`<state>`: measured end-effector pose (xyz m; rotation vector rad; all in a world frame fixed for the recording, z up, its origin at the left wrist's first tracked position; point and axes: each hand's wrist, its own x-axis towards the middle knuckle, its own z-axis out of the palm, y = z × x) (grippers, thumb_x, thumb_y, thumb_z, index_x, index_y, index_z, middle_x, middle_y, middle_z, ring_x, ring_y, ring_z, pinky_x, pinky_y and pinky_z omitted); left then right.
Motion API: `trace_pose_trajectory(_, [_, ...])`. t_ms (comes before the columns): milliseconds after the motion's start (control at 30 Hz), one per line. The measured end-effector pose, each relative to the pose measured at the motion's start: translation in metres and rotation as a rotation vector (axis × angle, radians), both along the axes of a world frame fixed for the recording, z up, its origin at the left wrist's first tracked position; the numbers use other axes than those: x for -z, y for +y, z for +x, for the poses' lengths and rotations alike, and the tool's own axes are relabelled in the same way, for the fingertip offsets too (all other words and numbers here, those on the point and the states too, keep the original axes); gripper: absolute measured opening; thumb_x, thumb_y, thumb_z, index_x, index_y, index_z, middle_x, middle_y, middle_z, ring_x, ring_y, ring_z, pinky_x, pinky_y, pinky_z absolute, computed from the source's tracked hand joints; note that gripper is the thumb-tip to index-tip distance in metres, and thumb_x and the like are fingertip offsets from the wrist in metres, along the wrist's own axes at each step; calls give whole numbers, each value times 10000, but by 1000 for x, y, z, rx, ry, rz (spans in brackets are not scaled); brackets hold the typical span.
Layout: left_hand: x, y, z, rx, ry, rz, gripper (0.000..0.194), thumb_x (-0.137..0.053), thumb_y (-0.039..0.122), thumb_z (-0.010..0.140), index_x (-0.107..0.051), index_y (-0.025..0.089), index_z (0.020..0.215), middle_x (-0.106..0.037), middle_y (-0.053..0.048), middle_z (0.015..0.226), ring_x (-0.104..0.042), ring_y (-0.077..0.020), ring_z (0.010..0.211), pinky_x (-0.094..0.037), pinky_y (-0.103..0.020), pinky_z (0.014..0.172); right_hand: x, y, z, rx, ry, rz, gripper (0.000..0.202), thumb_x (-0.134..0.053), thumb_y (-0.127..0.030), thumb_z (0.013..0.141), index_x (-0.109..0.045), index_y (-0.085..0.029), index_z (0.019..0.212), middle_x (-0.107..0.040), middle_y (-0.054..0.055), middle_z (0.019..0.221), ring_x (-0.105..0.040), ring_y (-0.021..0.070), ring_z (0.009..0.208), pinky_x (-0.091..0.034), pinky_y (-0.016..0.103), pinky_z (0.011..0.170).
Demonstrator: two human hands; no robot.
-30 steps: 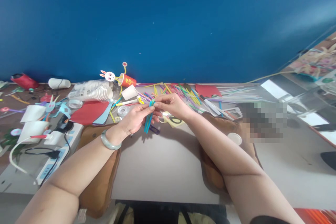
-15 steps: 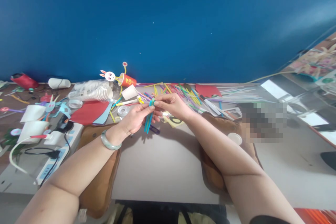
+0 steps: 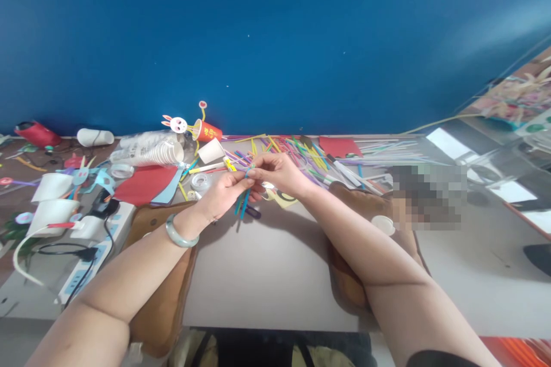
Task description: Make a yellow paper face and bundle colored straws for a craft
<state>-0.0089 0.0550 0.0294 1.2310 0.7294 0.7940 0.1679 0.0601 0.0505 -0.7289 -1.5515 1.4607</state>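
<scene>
My left hand, with a pale bracelet on its wrist, is closed on blue straws whose ends hang below the fingers. My right hand meets it from the right, its thumb and fingers pinched at the top of the same straws. The fingers hide most of the upper part of the straws. Behind the hands lies a pile of coloured straws. Below them a dark object and some yellow paper rest on the table.
A red cup with a rabbit face, stacked clear-wrapped cups and red paper stand or lie at the back left. A power strip is at the left. Brown cushions lie under both forearms.
My fingers have closed further over the top of the blue straws, so less of them shows. The lower ends have spread slightly apart.
</scene>
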Motion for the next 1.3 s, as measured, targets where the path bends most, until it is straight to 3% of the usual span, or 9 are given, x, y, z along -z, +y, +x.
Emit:
trace_pose_trajectory(267, [-2,-1,2,1,27,-5,401,-774,522,762,-740,154,916,-775,-63,890,-721,-186,774,-591,-305,750,3,1,1,89,-68,0,384,-797,-484,766,-584,-168,721,-577,-45,521,-561,110,458,-434,234,448])
trace_pose_trajectory(400, [-2,-1,2,-68,26,44,369,-769,501,777,-751,163,922,-773,-63,877,-719,-187,755,-569,-275,679,5,2,-1,156,-80,45,393,-800,-505,752,-593,-173,723,-587,-41,534,-580,114,479,-457,238,465])
trace_pose_trajectory(633, [-8,-3,-1,-68,64,100,340,-783,482,772,-778,154,862,-766,-71,816,-712,-200,734,-571,-301,711,6,2,-1,127,-77,56,387,-792,-512,759,-593,-182,726,-594,-36,558,-622,138,491,-511,265,476])
trace_pose_trajectory(800, [-4,-2,-2,-53,60,134,351,-774,493,779,-783,151,857,-764,-74,810,-716,-210,760,-580,-312,734,4,-1,-3,142,-69,43,369,-804,-490,751,-603,-181,720,-594,-29,597,-637,149,495,-521,279,478])
trace_pose_trajectory(933, [1,-1,-2,-62,0,81,344,-774,476,790,-779,145,881,-763,-74,806,-716,-195,738,-587,-311,728,3,-1,-3,182,-51,54,373,-814,-487,735,-632,-163,712,-605,-14,638,-613,129,491,-486,264,469])
trace_pose_trajectory(1100, [2,0,0,-95,-52,-8,365,-814,474,748,-769,132,866,-762,-83,791,-721,-202,719,-591,-316,698,-1,-1,0,80,-77,16,365,-783,-491,769,-677,-144,814,-629,-10,589,-604,133,520,-483,260,503])
trace_pose_trajectory(1300, [-2,-2,2,-102,-60,-60,363,-839,461,717,-765,139,867,-763,-80,776,-723,-202,691,-600,-321,679,-2,0,0,198,-85,60,388,-763,-520,771,-703,-136,763,-610,-9,617,-564,112,563,-475,254,544])
